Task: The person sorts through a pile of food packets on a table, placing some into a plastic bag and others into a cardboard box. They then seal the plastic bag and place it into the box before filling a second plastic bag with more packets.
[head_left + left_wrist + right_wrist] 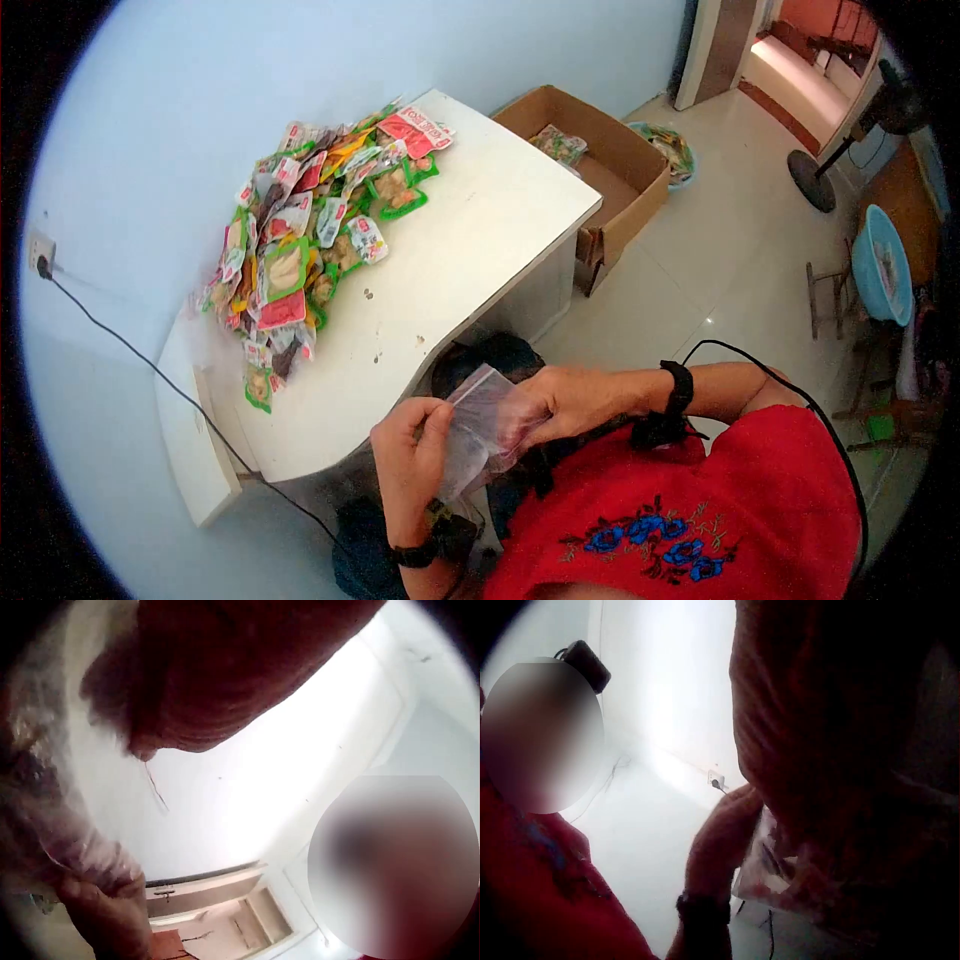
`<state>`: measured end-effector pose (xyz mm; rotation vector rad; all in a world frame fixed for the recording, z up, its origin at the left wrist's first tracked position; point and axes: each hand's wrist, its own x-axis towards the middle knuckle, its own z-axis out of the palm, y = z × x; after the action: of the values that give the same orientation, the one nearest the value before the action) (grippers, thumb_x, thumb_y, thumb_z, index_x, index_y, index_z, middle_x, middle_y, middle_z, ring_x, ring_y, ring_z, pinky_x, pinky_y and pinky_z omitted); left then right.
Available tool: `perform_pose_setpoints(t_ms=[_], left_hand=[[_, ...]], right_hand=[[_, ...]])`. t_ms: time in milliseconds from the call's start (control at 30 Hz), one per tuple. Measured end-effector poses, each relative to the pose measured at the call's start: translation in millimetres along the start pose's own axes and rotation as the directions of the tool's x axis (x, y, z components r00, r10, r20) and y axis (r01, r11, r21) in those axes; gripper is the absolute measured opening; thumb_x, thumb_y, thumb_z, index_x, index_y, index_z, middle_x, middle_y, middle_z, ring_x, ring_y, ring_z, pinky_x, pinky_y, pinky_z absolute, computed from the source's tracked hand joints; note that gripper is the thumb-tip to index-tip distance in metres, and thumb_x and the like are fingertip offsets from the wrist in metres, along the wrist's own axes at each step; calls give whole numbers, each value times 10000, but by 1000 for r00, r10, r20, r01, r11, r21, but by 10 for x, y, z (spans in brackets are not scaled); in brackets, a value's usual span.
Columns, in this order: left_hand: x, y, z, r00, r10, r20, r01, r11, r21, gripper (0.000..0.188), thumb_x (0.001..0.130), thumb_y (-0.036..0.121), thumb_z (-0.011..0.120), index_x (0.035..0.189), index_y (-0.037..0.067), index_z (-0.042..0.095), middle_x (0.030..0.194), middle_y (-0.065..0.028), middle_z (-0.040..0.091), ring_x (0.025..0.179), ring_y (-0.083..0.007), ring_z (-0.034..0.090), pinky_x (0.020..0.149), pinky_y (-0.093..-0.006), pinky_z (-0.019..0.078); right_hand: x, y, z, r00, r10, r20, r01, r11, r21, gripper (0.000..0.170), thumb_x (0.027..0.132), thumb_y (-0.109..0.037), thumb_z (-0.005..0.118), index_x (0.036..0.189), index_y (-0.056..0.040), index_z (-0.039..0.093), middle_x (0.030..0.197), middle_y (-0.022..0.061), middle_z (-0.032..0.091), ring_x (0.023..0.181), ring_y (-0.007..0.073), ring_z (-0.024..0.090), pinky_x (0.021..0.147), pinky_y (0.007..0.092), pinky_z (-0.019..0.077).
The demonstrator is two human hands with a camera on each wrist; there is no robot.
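Note:
A clear plastic bag [472, 432] is held between both hands, low in front of the body. My left hand [408, 455] pinches its left edge between thumb and fingers. On the other side my right hand [575, 398] grips the bag, with fingers curled down around it and partly hidden. Pinkish and dark patches show through the film near the right hand. In the left wrist view the crinkled bag [90, 855] runs up from the right hand [109, 915]. The right wrist view shows part of the bag [769, 874] beside the dark, close right hand.
Many small sealed food packets [285, 265] lie heaped on the white table [480, 220], against the wall. An open cardboard box [625, 200] stands beyond it. A power cable [140, 345] crosses the table's left end. A fan [812, 180] and blue basin [875, 265] are at right.

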<state>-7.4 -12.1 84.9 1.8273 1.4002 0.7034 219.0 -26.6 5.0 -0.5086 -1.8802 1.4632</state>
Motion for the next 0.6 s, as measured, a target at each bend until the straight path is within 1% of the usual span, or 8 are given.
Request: perform_pose_setpoints(t_ms=[33,67,167,267,367,467,500,600], left_hand=[[64,-139,34,994,-77,74,82,994,-70,147,897,110,629,866,-30,661,725,4,635,690,-80,548,613,-263,450],[104,-218,82,983,-124,136,144,979,-147,148,901,113,629,862,-26,665,728,11,631,693,-75,547,615,-256,450],[165,-488,253,927,-238,289,328,889,-319,124,914,114,646,901,-3,684,775,30,633,702,-62,550,630,-229,452],[176,-586,355,905,-240,352,376,837,-396,128,910,104,670,987,2,677,835,29,648,717,-67,564,649,-220,457],[166,-548,333,867,-236,439,429,802,-416,153,912,83,671,1047,25,631,834,23,636,729,-55,561,658,-221,450],[161,-531,389,858,-251,448,452,781,-430,144,912,19,639,1052,23,609,807,29,626,694,-35,529,607,-199,410],[161,-504,408,859,-258,442,460,767,-448,138,912,16,638,1047,24,611,806,29,627,693,-35,529,608,-198,410],[203,-461,414,856,-271,440,464,778,-423,93,933,43,624,1024,23,619,804,30,622,692,-38,528,612,-195,414]], right_hand=[[-22,7,-5,999,42,5,-42,998,39,208,800,-79,715,1002,-34,700,886,99,704,846,217,683,764,331,539],[-39,13,-26,996,84,12,-84,993,78,204,794,-76,716,992,-29,701,877,101,706,837,217,683,760,325,539],[-102,79,-149,982,188,5,-188,982,-22,429,726,-105,773,1124,-13,643,1070,153,685,973,246,665,835,325,523],[-106,46,-256,970,133,-205,-175,963,-205,785,612,-153,856,1299,-2,508,1325,219,552,1176,308,572,954,370,478],[-39,17,-322,942,-145,-302,-2,899,-439,997,544,-181,890,1385,-1,385,1381,225,465,1246,364,487,1009,422,432],[-27,164,-342,976,-203,-77,154,898,-412,992,533,-203,897,1370,-7,402,1308,214,506,1218,381,493,1003,457,428],[-53,115,-351,996,-94,1,89,945,-314,862,602,-203,869,1333,-20,451,1269,198,535,1191,387,516,993,459,437],[-119,485,-249,989,-131,74,149,930,-335,630,728,-212,807,1263,-32,529,1213,193,586,1157,378,557,980,459,452]])
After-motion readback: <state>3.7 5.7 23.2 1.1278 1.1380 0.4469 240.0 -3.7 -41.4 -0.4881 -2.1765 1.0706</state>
